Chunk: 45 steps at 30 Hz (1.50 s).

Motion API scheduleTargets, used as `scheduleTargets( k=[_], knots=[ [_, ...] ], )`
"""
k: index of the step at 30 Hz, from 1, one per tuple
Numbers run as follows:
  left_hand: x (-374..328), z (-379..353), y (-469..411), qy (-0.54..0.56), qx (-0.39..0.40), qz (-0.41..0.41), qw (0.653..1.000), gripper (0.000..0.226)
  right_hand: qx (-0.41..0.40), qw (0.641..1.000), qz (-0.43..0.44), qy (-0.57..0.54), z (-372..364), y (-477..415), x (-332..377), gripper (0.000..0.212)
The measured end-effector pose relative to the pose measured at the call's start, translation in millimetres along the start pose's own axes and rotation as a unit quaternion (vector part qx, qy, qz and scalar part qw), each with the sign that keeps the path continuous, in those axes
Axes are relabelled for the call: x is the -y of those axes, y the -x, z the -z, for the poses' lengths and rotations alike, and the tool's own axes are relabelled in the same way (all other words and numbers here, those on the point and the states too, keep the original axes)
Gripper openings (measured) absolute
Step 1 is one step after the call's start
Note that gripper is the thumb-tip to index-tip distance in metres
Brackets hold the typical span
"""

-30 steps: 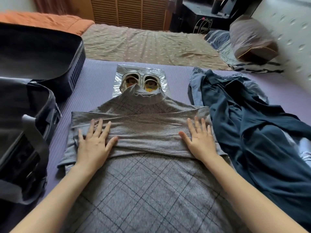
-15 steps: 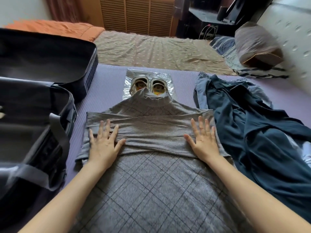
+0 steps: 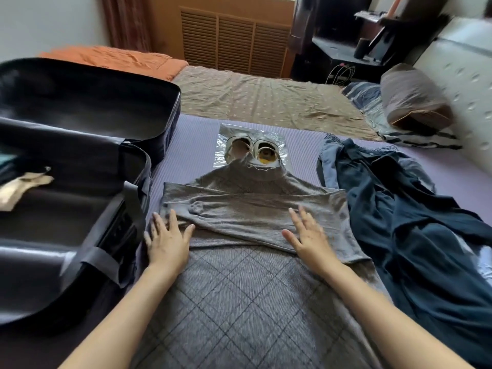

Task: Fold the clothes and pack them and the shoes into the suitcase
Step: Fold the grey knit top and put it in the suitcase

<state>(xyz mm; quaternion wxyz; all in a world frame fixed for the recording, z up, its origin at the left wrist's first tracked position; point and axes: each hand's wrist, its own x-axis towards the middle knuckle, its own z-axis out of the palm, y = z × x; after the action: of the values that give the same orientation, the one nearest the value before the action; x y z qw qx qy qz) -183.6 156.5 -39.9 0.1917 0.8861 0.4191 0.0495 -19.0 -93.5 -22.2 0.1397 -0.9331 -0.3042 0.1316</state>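
A grey checked turtleneck garment [image 3: 239, 294] lies flat on the purple mat, its sleeves folded across the chest. My left hand [image 3: 166, 242] presses flat on the left end of the folded sleeves. On the right end rests my right hand [image 3: 310, 238], fingers straight. A pair of pale shoes [image 3: 251, 151] sits on a clear plastic bag just beyond the collar, which covers their near ends. The black suitcase [image 3: 80, 209] lies open at the left with some items inside. Dark blue clothes [image 3: 415, 225] are heaped at the right.
The purple mat [image 3: 194, 139] covers the near bed. Beyond it lie a beige sheet [image 3: 266, 99] and an orange blanket [image 3: 114, 58]. A brown pillow [image 3: 412, 98] rests by the white padded headboard at right.
The view has swung left and up, showing more of the suitcase. Both hands stay flat on the folded sleeves, slightly lower on them than before.
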Motion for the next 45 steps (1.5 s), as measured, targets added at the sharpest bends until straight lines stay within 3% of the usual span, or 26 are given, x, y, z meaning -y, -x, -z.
scheduleTargets(
  k=[4, 7, 9, 11, 13, 14, 17, 20, 23, 28, 34, 36, 39, 45],
  knots=[
    [-1, 9, 8, 0.094, -0.006, 0.006, 0.996, 0.073, -0.022, 0.997, 0.039, -0.069, 0, -3, 48, 0.055],
    [4, 12, 14, 0.122, -0.013, 0.008, 0.992, 0.068, -0.039, 0.995, 0.090, -0.025, -6, -6, 69, 0.050],
    [8, 11, 15, 0.124, -0.045, 0.006, 0.991, 0.061, 0.017, 0.994, 0.097, 0.036, -18, -5, 75, 0.052],
    [10, 9, 12, 0.132, -0.063, 0.020, 0.989, 0.054, 0.073, 0.988, 0.095, 0.095, -30, 1, 78, 0.074],
    [12, 7, 9, 0.134, -0.058, 0.031, 0.989, 0.053, 0.074, 0.988, 0.085, 0.101, -33, 5, 79, 0.102],
    [15, 4, 6, 0.134, -0.057, 0.040, 0.988, 0.053, 0.066, 0.992, 0.073, 0.074, -31, 4, 81, 0.095],
    [18, 1, 1, 0.184, -0.085, 0.081, 0.976, 0.050, 0.026, 0.997, 0.076, -0.021, -16, -13, 98, 0.046],
    [17, -2, -1, 0.233, -0.084, 0.103, 0.963, 0.047, 0.003, 0.995, 0.088, -0.052, -3, -39, 135, 0.032],
    [17, -3, -1, 0.269, -0.092, 0.117, 0.952, 0.042, 0.020, 0.994, 0.068, -0.083, 3, -69, 184, 0.030],
    [16, 1, 11, 0.249, -0.102, 0.089, 0.959, 0.035, 0.021, 0.998, 0.062, -0.021, -20, -116, 247, 0.042],
    [18, -3, 14, 0.286, -0.132, 0.094, 0.944, 0.037, 0.001, 1.000, 0.021, 0.011, -44, -137, 265, 0.057],
    [19, -3, 14, 0.298, -0.137, 0.104, 0.939, 0.038, -0.005, 1.000, 0.018, 0.021, -50, -139, 268, 0.050],
    [21, -2, 13, 0.319, -0.144, 0.102, 0.931, 0.028, -0.017, 0.999, 0.004, -0.033, -54, -140, 268, 0.029],
    [20, 7, 16, 0.335, -0.162, 0.095, 0.923, 0.009, -0.052, 0.974, -0.038, -0.217, -35, -133, 245, 0.024]
  ],
)
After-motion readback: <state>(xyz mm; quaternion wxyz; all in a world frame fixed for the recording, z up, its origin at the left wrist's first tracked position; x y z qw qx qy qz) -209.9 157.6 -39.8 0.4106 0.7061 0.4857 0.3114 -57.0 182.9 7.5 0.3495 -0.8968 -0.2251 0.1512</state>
